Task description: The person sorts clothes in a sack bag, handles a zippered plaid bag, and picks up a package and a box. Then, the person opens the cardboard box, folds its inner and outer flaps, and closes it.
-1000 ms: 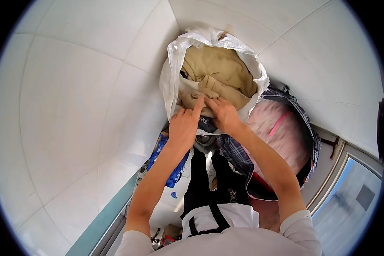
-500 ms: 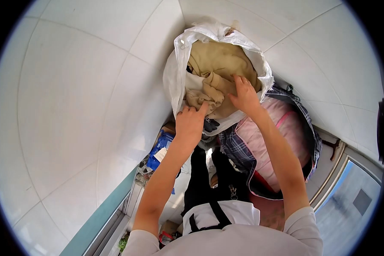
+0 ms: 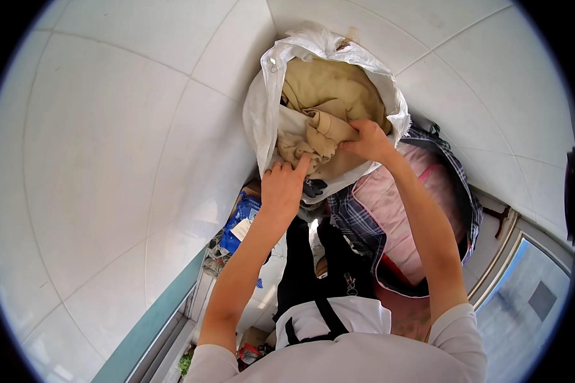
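A white woven sack (image 3: pixel 260 118) stands upright with its mouth open, filled with tan and beige clothes. My right hand (image 3: pixel 368 142) is inside the mouth at the right, thumb and fingers closed on a fold of a beige garment (image 3: pixel 331 126). At the near-left rim, my left hand (image 3: pixel 283 186) has its fingers curled over the sack's edge, the index finger stretched inward against crumpled beige cloth (image 3: pixel 294 148). A larger tan garment (image 3: pixel 329 80) lies at the back of the sack. Some dark cloth (image 3: pixel 314 187) shows near the front rim.
A plaid bag (image 3: pixel 358 220) holding pink quilted bedding (image 3: pixel 412 217) stands right of the sack. Tiled walls (image 3: pixel 108 147) meet behind it. A blue package (image 3: pixel 241 214) and other items lie at the left. A framed glass pane (image 3: pixel 524 293) is at the lower right.
My right hand has lowered slightly and closed its spread fingers on the beige garment, lifting its fold a little. My left hand stays at the rim.
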A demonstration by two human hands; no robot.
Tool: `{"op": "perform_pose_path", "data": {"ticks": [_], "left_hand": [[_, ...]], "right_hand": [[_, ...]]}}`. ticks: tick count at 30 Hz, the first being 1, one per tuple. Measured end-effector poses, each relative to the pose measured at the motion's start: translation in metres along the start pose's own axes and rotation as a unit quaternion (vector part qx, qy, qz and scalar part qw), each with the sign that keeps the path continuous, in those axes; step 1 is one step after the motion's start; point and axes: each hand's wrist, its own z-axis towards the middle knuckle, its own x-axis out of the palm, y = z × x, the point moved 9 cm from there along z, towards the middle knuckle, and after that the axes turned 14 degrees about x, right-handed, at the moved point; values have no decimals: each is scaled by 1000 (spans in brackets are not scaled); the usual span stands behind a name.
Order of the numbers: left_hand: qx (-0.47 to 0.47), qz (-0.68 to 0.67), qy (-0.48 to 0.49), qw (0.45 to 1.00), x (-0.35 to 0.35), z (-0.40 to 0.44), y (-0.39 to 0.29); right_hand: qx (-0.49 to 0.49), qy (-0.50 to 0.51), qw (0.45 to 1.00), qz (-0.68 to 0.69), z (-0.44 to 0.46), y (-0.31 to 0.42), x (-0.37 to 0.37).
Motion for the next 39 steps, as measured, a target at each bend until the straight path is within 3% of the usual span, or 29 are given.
{"op": "perform_pose_path", "data": {"ticks": [4,8,12,19,24,27,28,32,35,39], "left_hand": [[-24,-38,-89,995,-13,-9,8],[-47,-72,-142,986,-17,-20,12],[12,-58,-126,990,-14,-24,6],[20,-51,-129,990,-9,-28,0],[16,-47,-119,992,-4,-28,2],[20,-43,-98,994,-1,-27,2],[19,-41,-90,995,1,-27,3],[29,-27,-79,996,5,-26,-2],[44,-16,-74,996,6,-23,-8],[55,-15,-72,996,1,-24,-16]], "right_hand": [[-9,-106,994,22,-9,-3,-31],[52,6,947,318,-15,-18,-49],[89,11,903,420,-21,-26,-75],[138,-73,734,661,-65,-5,-123],[98,-149,693,698,-95,-22,-161],[29,-159,703,693,-116,-22,-185],[55,-206,708,673,-129,-20,-190],[23,-177,680,711,-151,-30,-197],[-39,-99,669,735,-155,-30,-192],[5,-115,661,741,-154,11,-174]]}}
